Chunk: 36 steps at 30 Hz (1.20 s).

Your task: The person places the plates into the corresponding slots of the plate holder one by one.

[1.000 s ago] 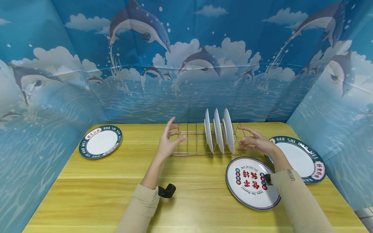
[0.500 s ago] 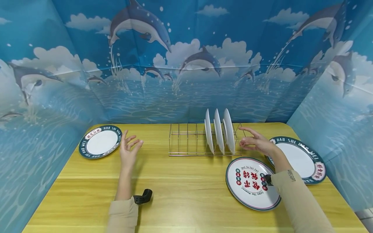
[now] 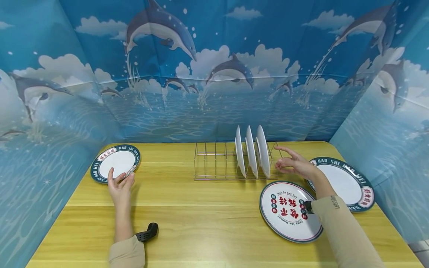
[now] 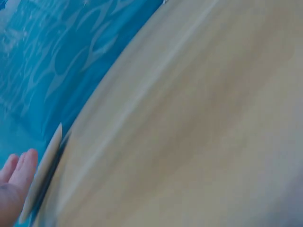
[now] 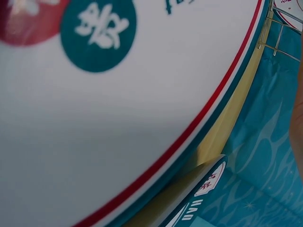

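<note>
My left hand (image 3: 120,187) is over the near edge of a green-rimmed white plate (image 3: 117,163) that lies flat at the table's far left. Its fingertips overlap the rim in the head view, fingers loosely bent and thumb apart. The left wrist view shows that hand (image 4: 18,184) right beside the plate's thin edge (image 4: 41,176). At the right end of a wire dish rack (image 3: 210,179), my right hand (image 3: 297,164) hovers with relaxed fingers, holding nothing. Three white plates (image 3: 263,150) stand upright in the rack's right half.
Below the right hand lies a white plate with red characters (image 3: 285,227), large in the right wrist view. A green-rimmed oval plate (image 3: 338,182) lies behind the right forearm. Dolphin-print cloth (image 3: 214,93) walls the back and sides of the wooden table (image 3: 207,223).
My left hand has moved from the rack's left end across the table to the plate at far left. The right hand and the plates have stayed in place.
</note>
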Tool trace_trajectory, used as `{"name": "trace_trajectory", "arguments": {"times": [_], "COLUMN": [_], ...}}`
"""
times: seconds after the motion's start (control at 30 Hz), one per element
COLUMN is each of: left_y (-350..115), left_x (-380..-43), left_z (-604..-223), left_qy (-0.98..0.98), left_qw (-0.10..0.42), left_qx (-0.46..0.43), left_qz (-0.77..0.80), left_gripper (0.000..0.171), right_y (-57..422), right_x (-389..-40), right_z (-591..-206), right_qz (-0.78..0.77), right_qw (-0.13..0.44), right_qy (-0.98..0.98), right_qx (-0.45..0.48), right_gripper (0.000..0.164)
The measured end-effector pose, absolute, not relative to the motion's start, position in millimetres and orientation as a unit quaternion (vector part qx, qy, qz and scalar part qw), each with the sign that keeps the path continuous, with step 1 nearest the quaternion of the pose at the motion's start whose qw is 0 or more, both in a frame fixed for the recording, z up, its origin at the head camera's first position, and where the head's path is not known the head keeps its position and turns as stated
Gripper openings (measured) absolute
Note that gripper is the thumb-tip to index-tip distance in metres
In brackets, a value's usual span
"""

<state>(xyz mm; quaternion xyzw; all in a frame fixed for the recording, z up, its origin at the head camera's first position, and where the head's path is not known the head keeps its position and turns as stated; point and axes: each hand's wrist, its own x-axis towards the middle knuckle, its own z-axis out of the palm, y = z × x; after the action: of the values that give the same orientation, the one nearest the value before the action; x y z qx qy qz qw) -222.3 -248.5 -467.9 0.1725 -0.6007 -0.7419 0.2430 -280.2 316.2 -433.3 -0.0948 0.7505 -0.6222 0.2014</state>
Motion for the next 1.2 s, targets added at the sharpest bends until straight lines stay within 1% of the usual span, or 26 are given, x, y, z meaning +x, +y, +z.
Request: {"name": "trace_trajectory", "arguments": {"times": [0.17,0.3,0.6,0.9,1.2], "left_y": [-261.8,-269.0,-282.1,-294.4,-297.5], "left_x": [-219.5,-219.5,-229.2,-239.9,-247.2], "left_z": [-475.7,-477.8,-476.1,-475.9,-477.2], "left_qy": [-0.593,-0.59,-0.571,-0.577,-0.595], "left_qw": [0.244,0.234,0.214,0.189,0.19], "left_qx": [0.238,0.268,0.272,0.294,0.314], "left_qz": [-0.73,-0.725,-0.744,-0.738,-0.715], "left_gripper": [0.085,0.088,0.091,0.087,0.084], "right_y": [316.0,316.2,316.8,315.9,316.8], "right_x": [-279.9,-279.7,-280.8,-281.4,-282.3], "right_z": [-432.8,-432.8,-433.6,-433.7,-434.5], "right_qz": [-0.623,-0.623,-0.616,-0.612,-0.613], "right_qw": [0.202,0.202,0.201,0.199,0.201], "right_qy": [0.75,0.75,0.756,0.76,0.759], "right_qx": [-0.094,-0.093,-0.092,-0.089,-0.089], "right_gripper": [0.065,0.065,0.062,0.061,0.063]}}
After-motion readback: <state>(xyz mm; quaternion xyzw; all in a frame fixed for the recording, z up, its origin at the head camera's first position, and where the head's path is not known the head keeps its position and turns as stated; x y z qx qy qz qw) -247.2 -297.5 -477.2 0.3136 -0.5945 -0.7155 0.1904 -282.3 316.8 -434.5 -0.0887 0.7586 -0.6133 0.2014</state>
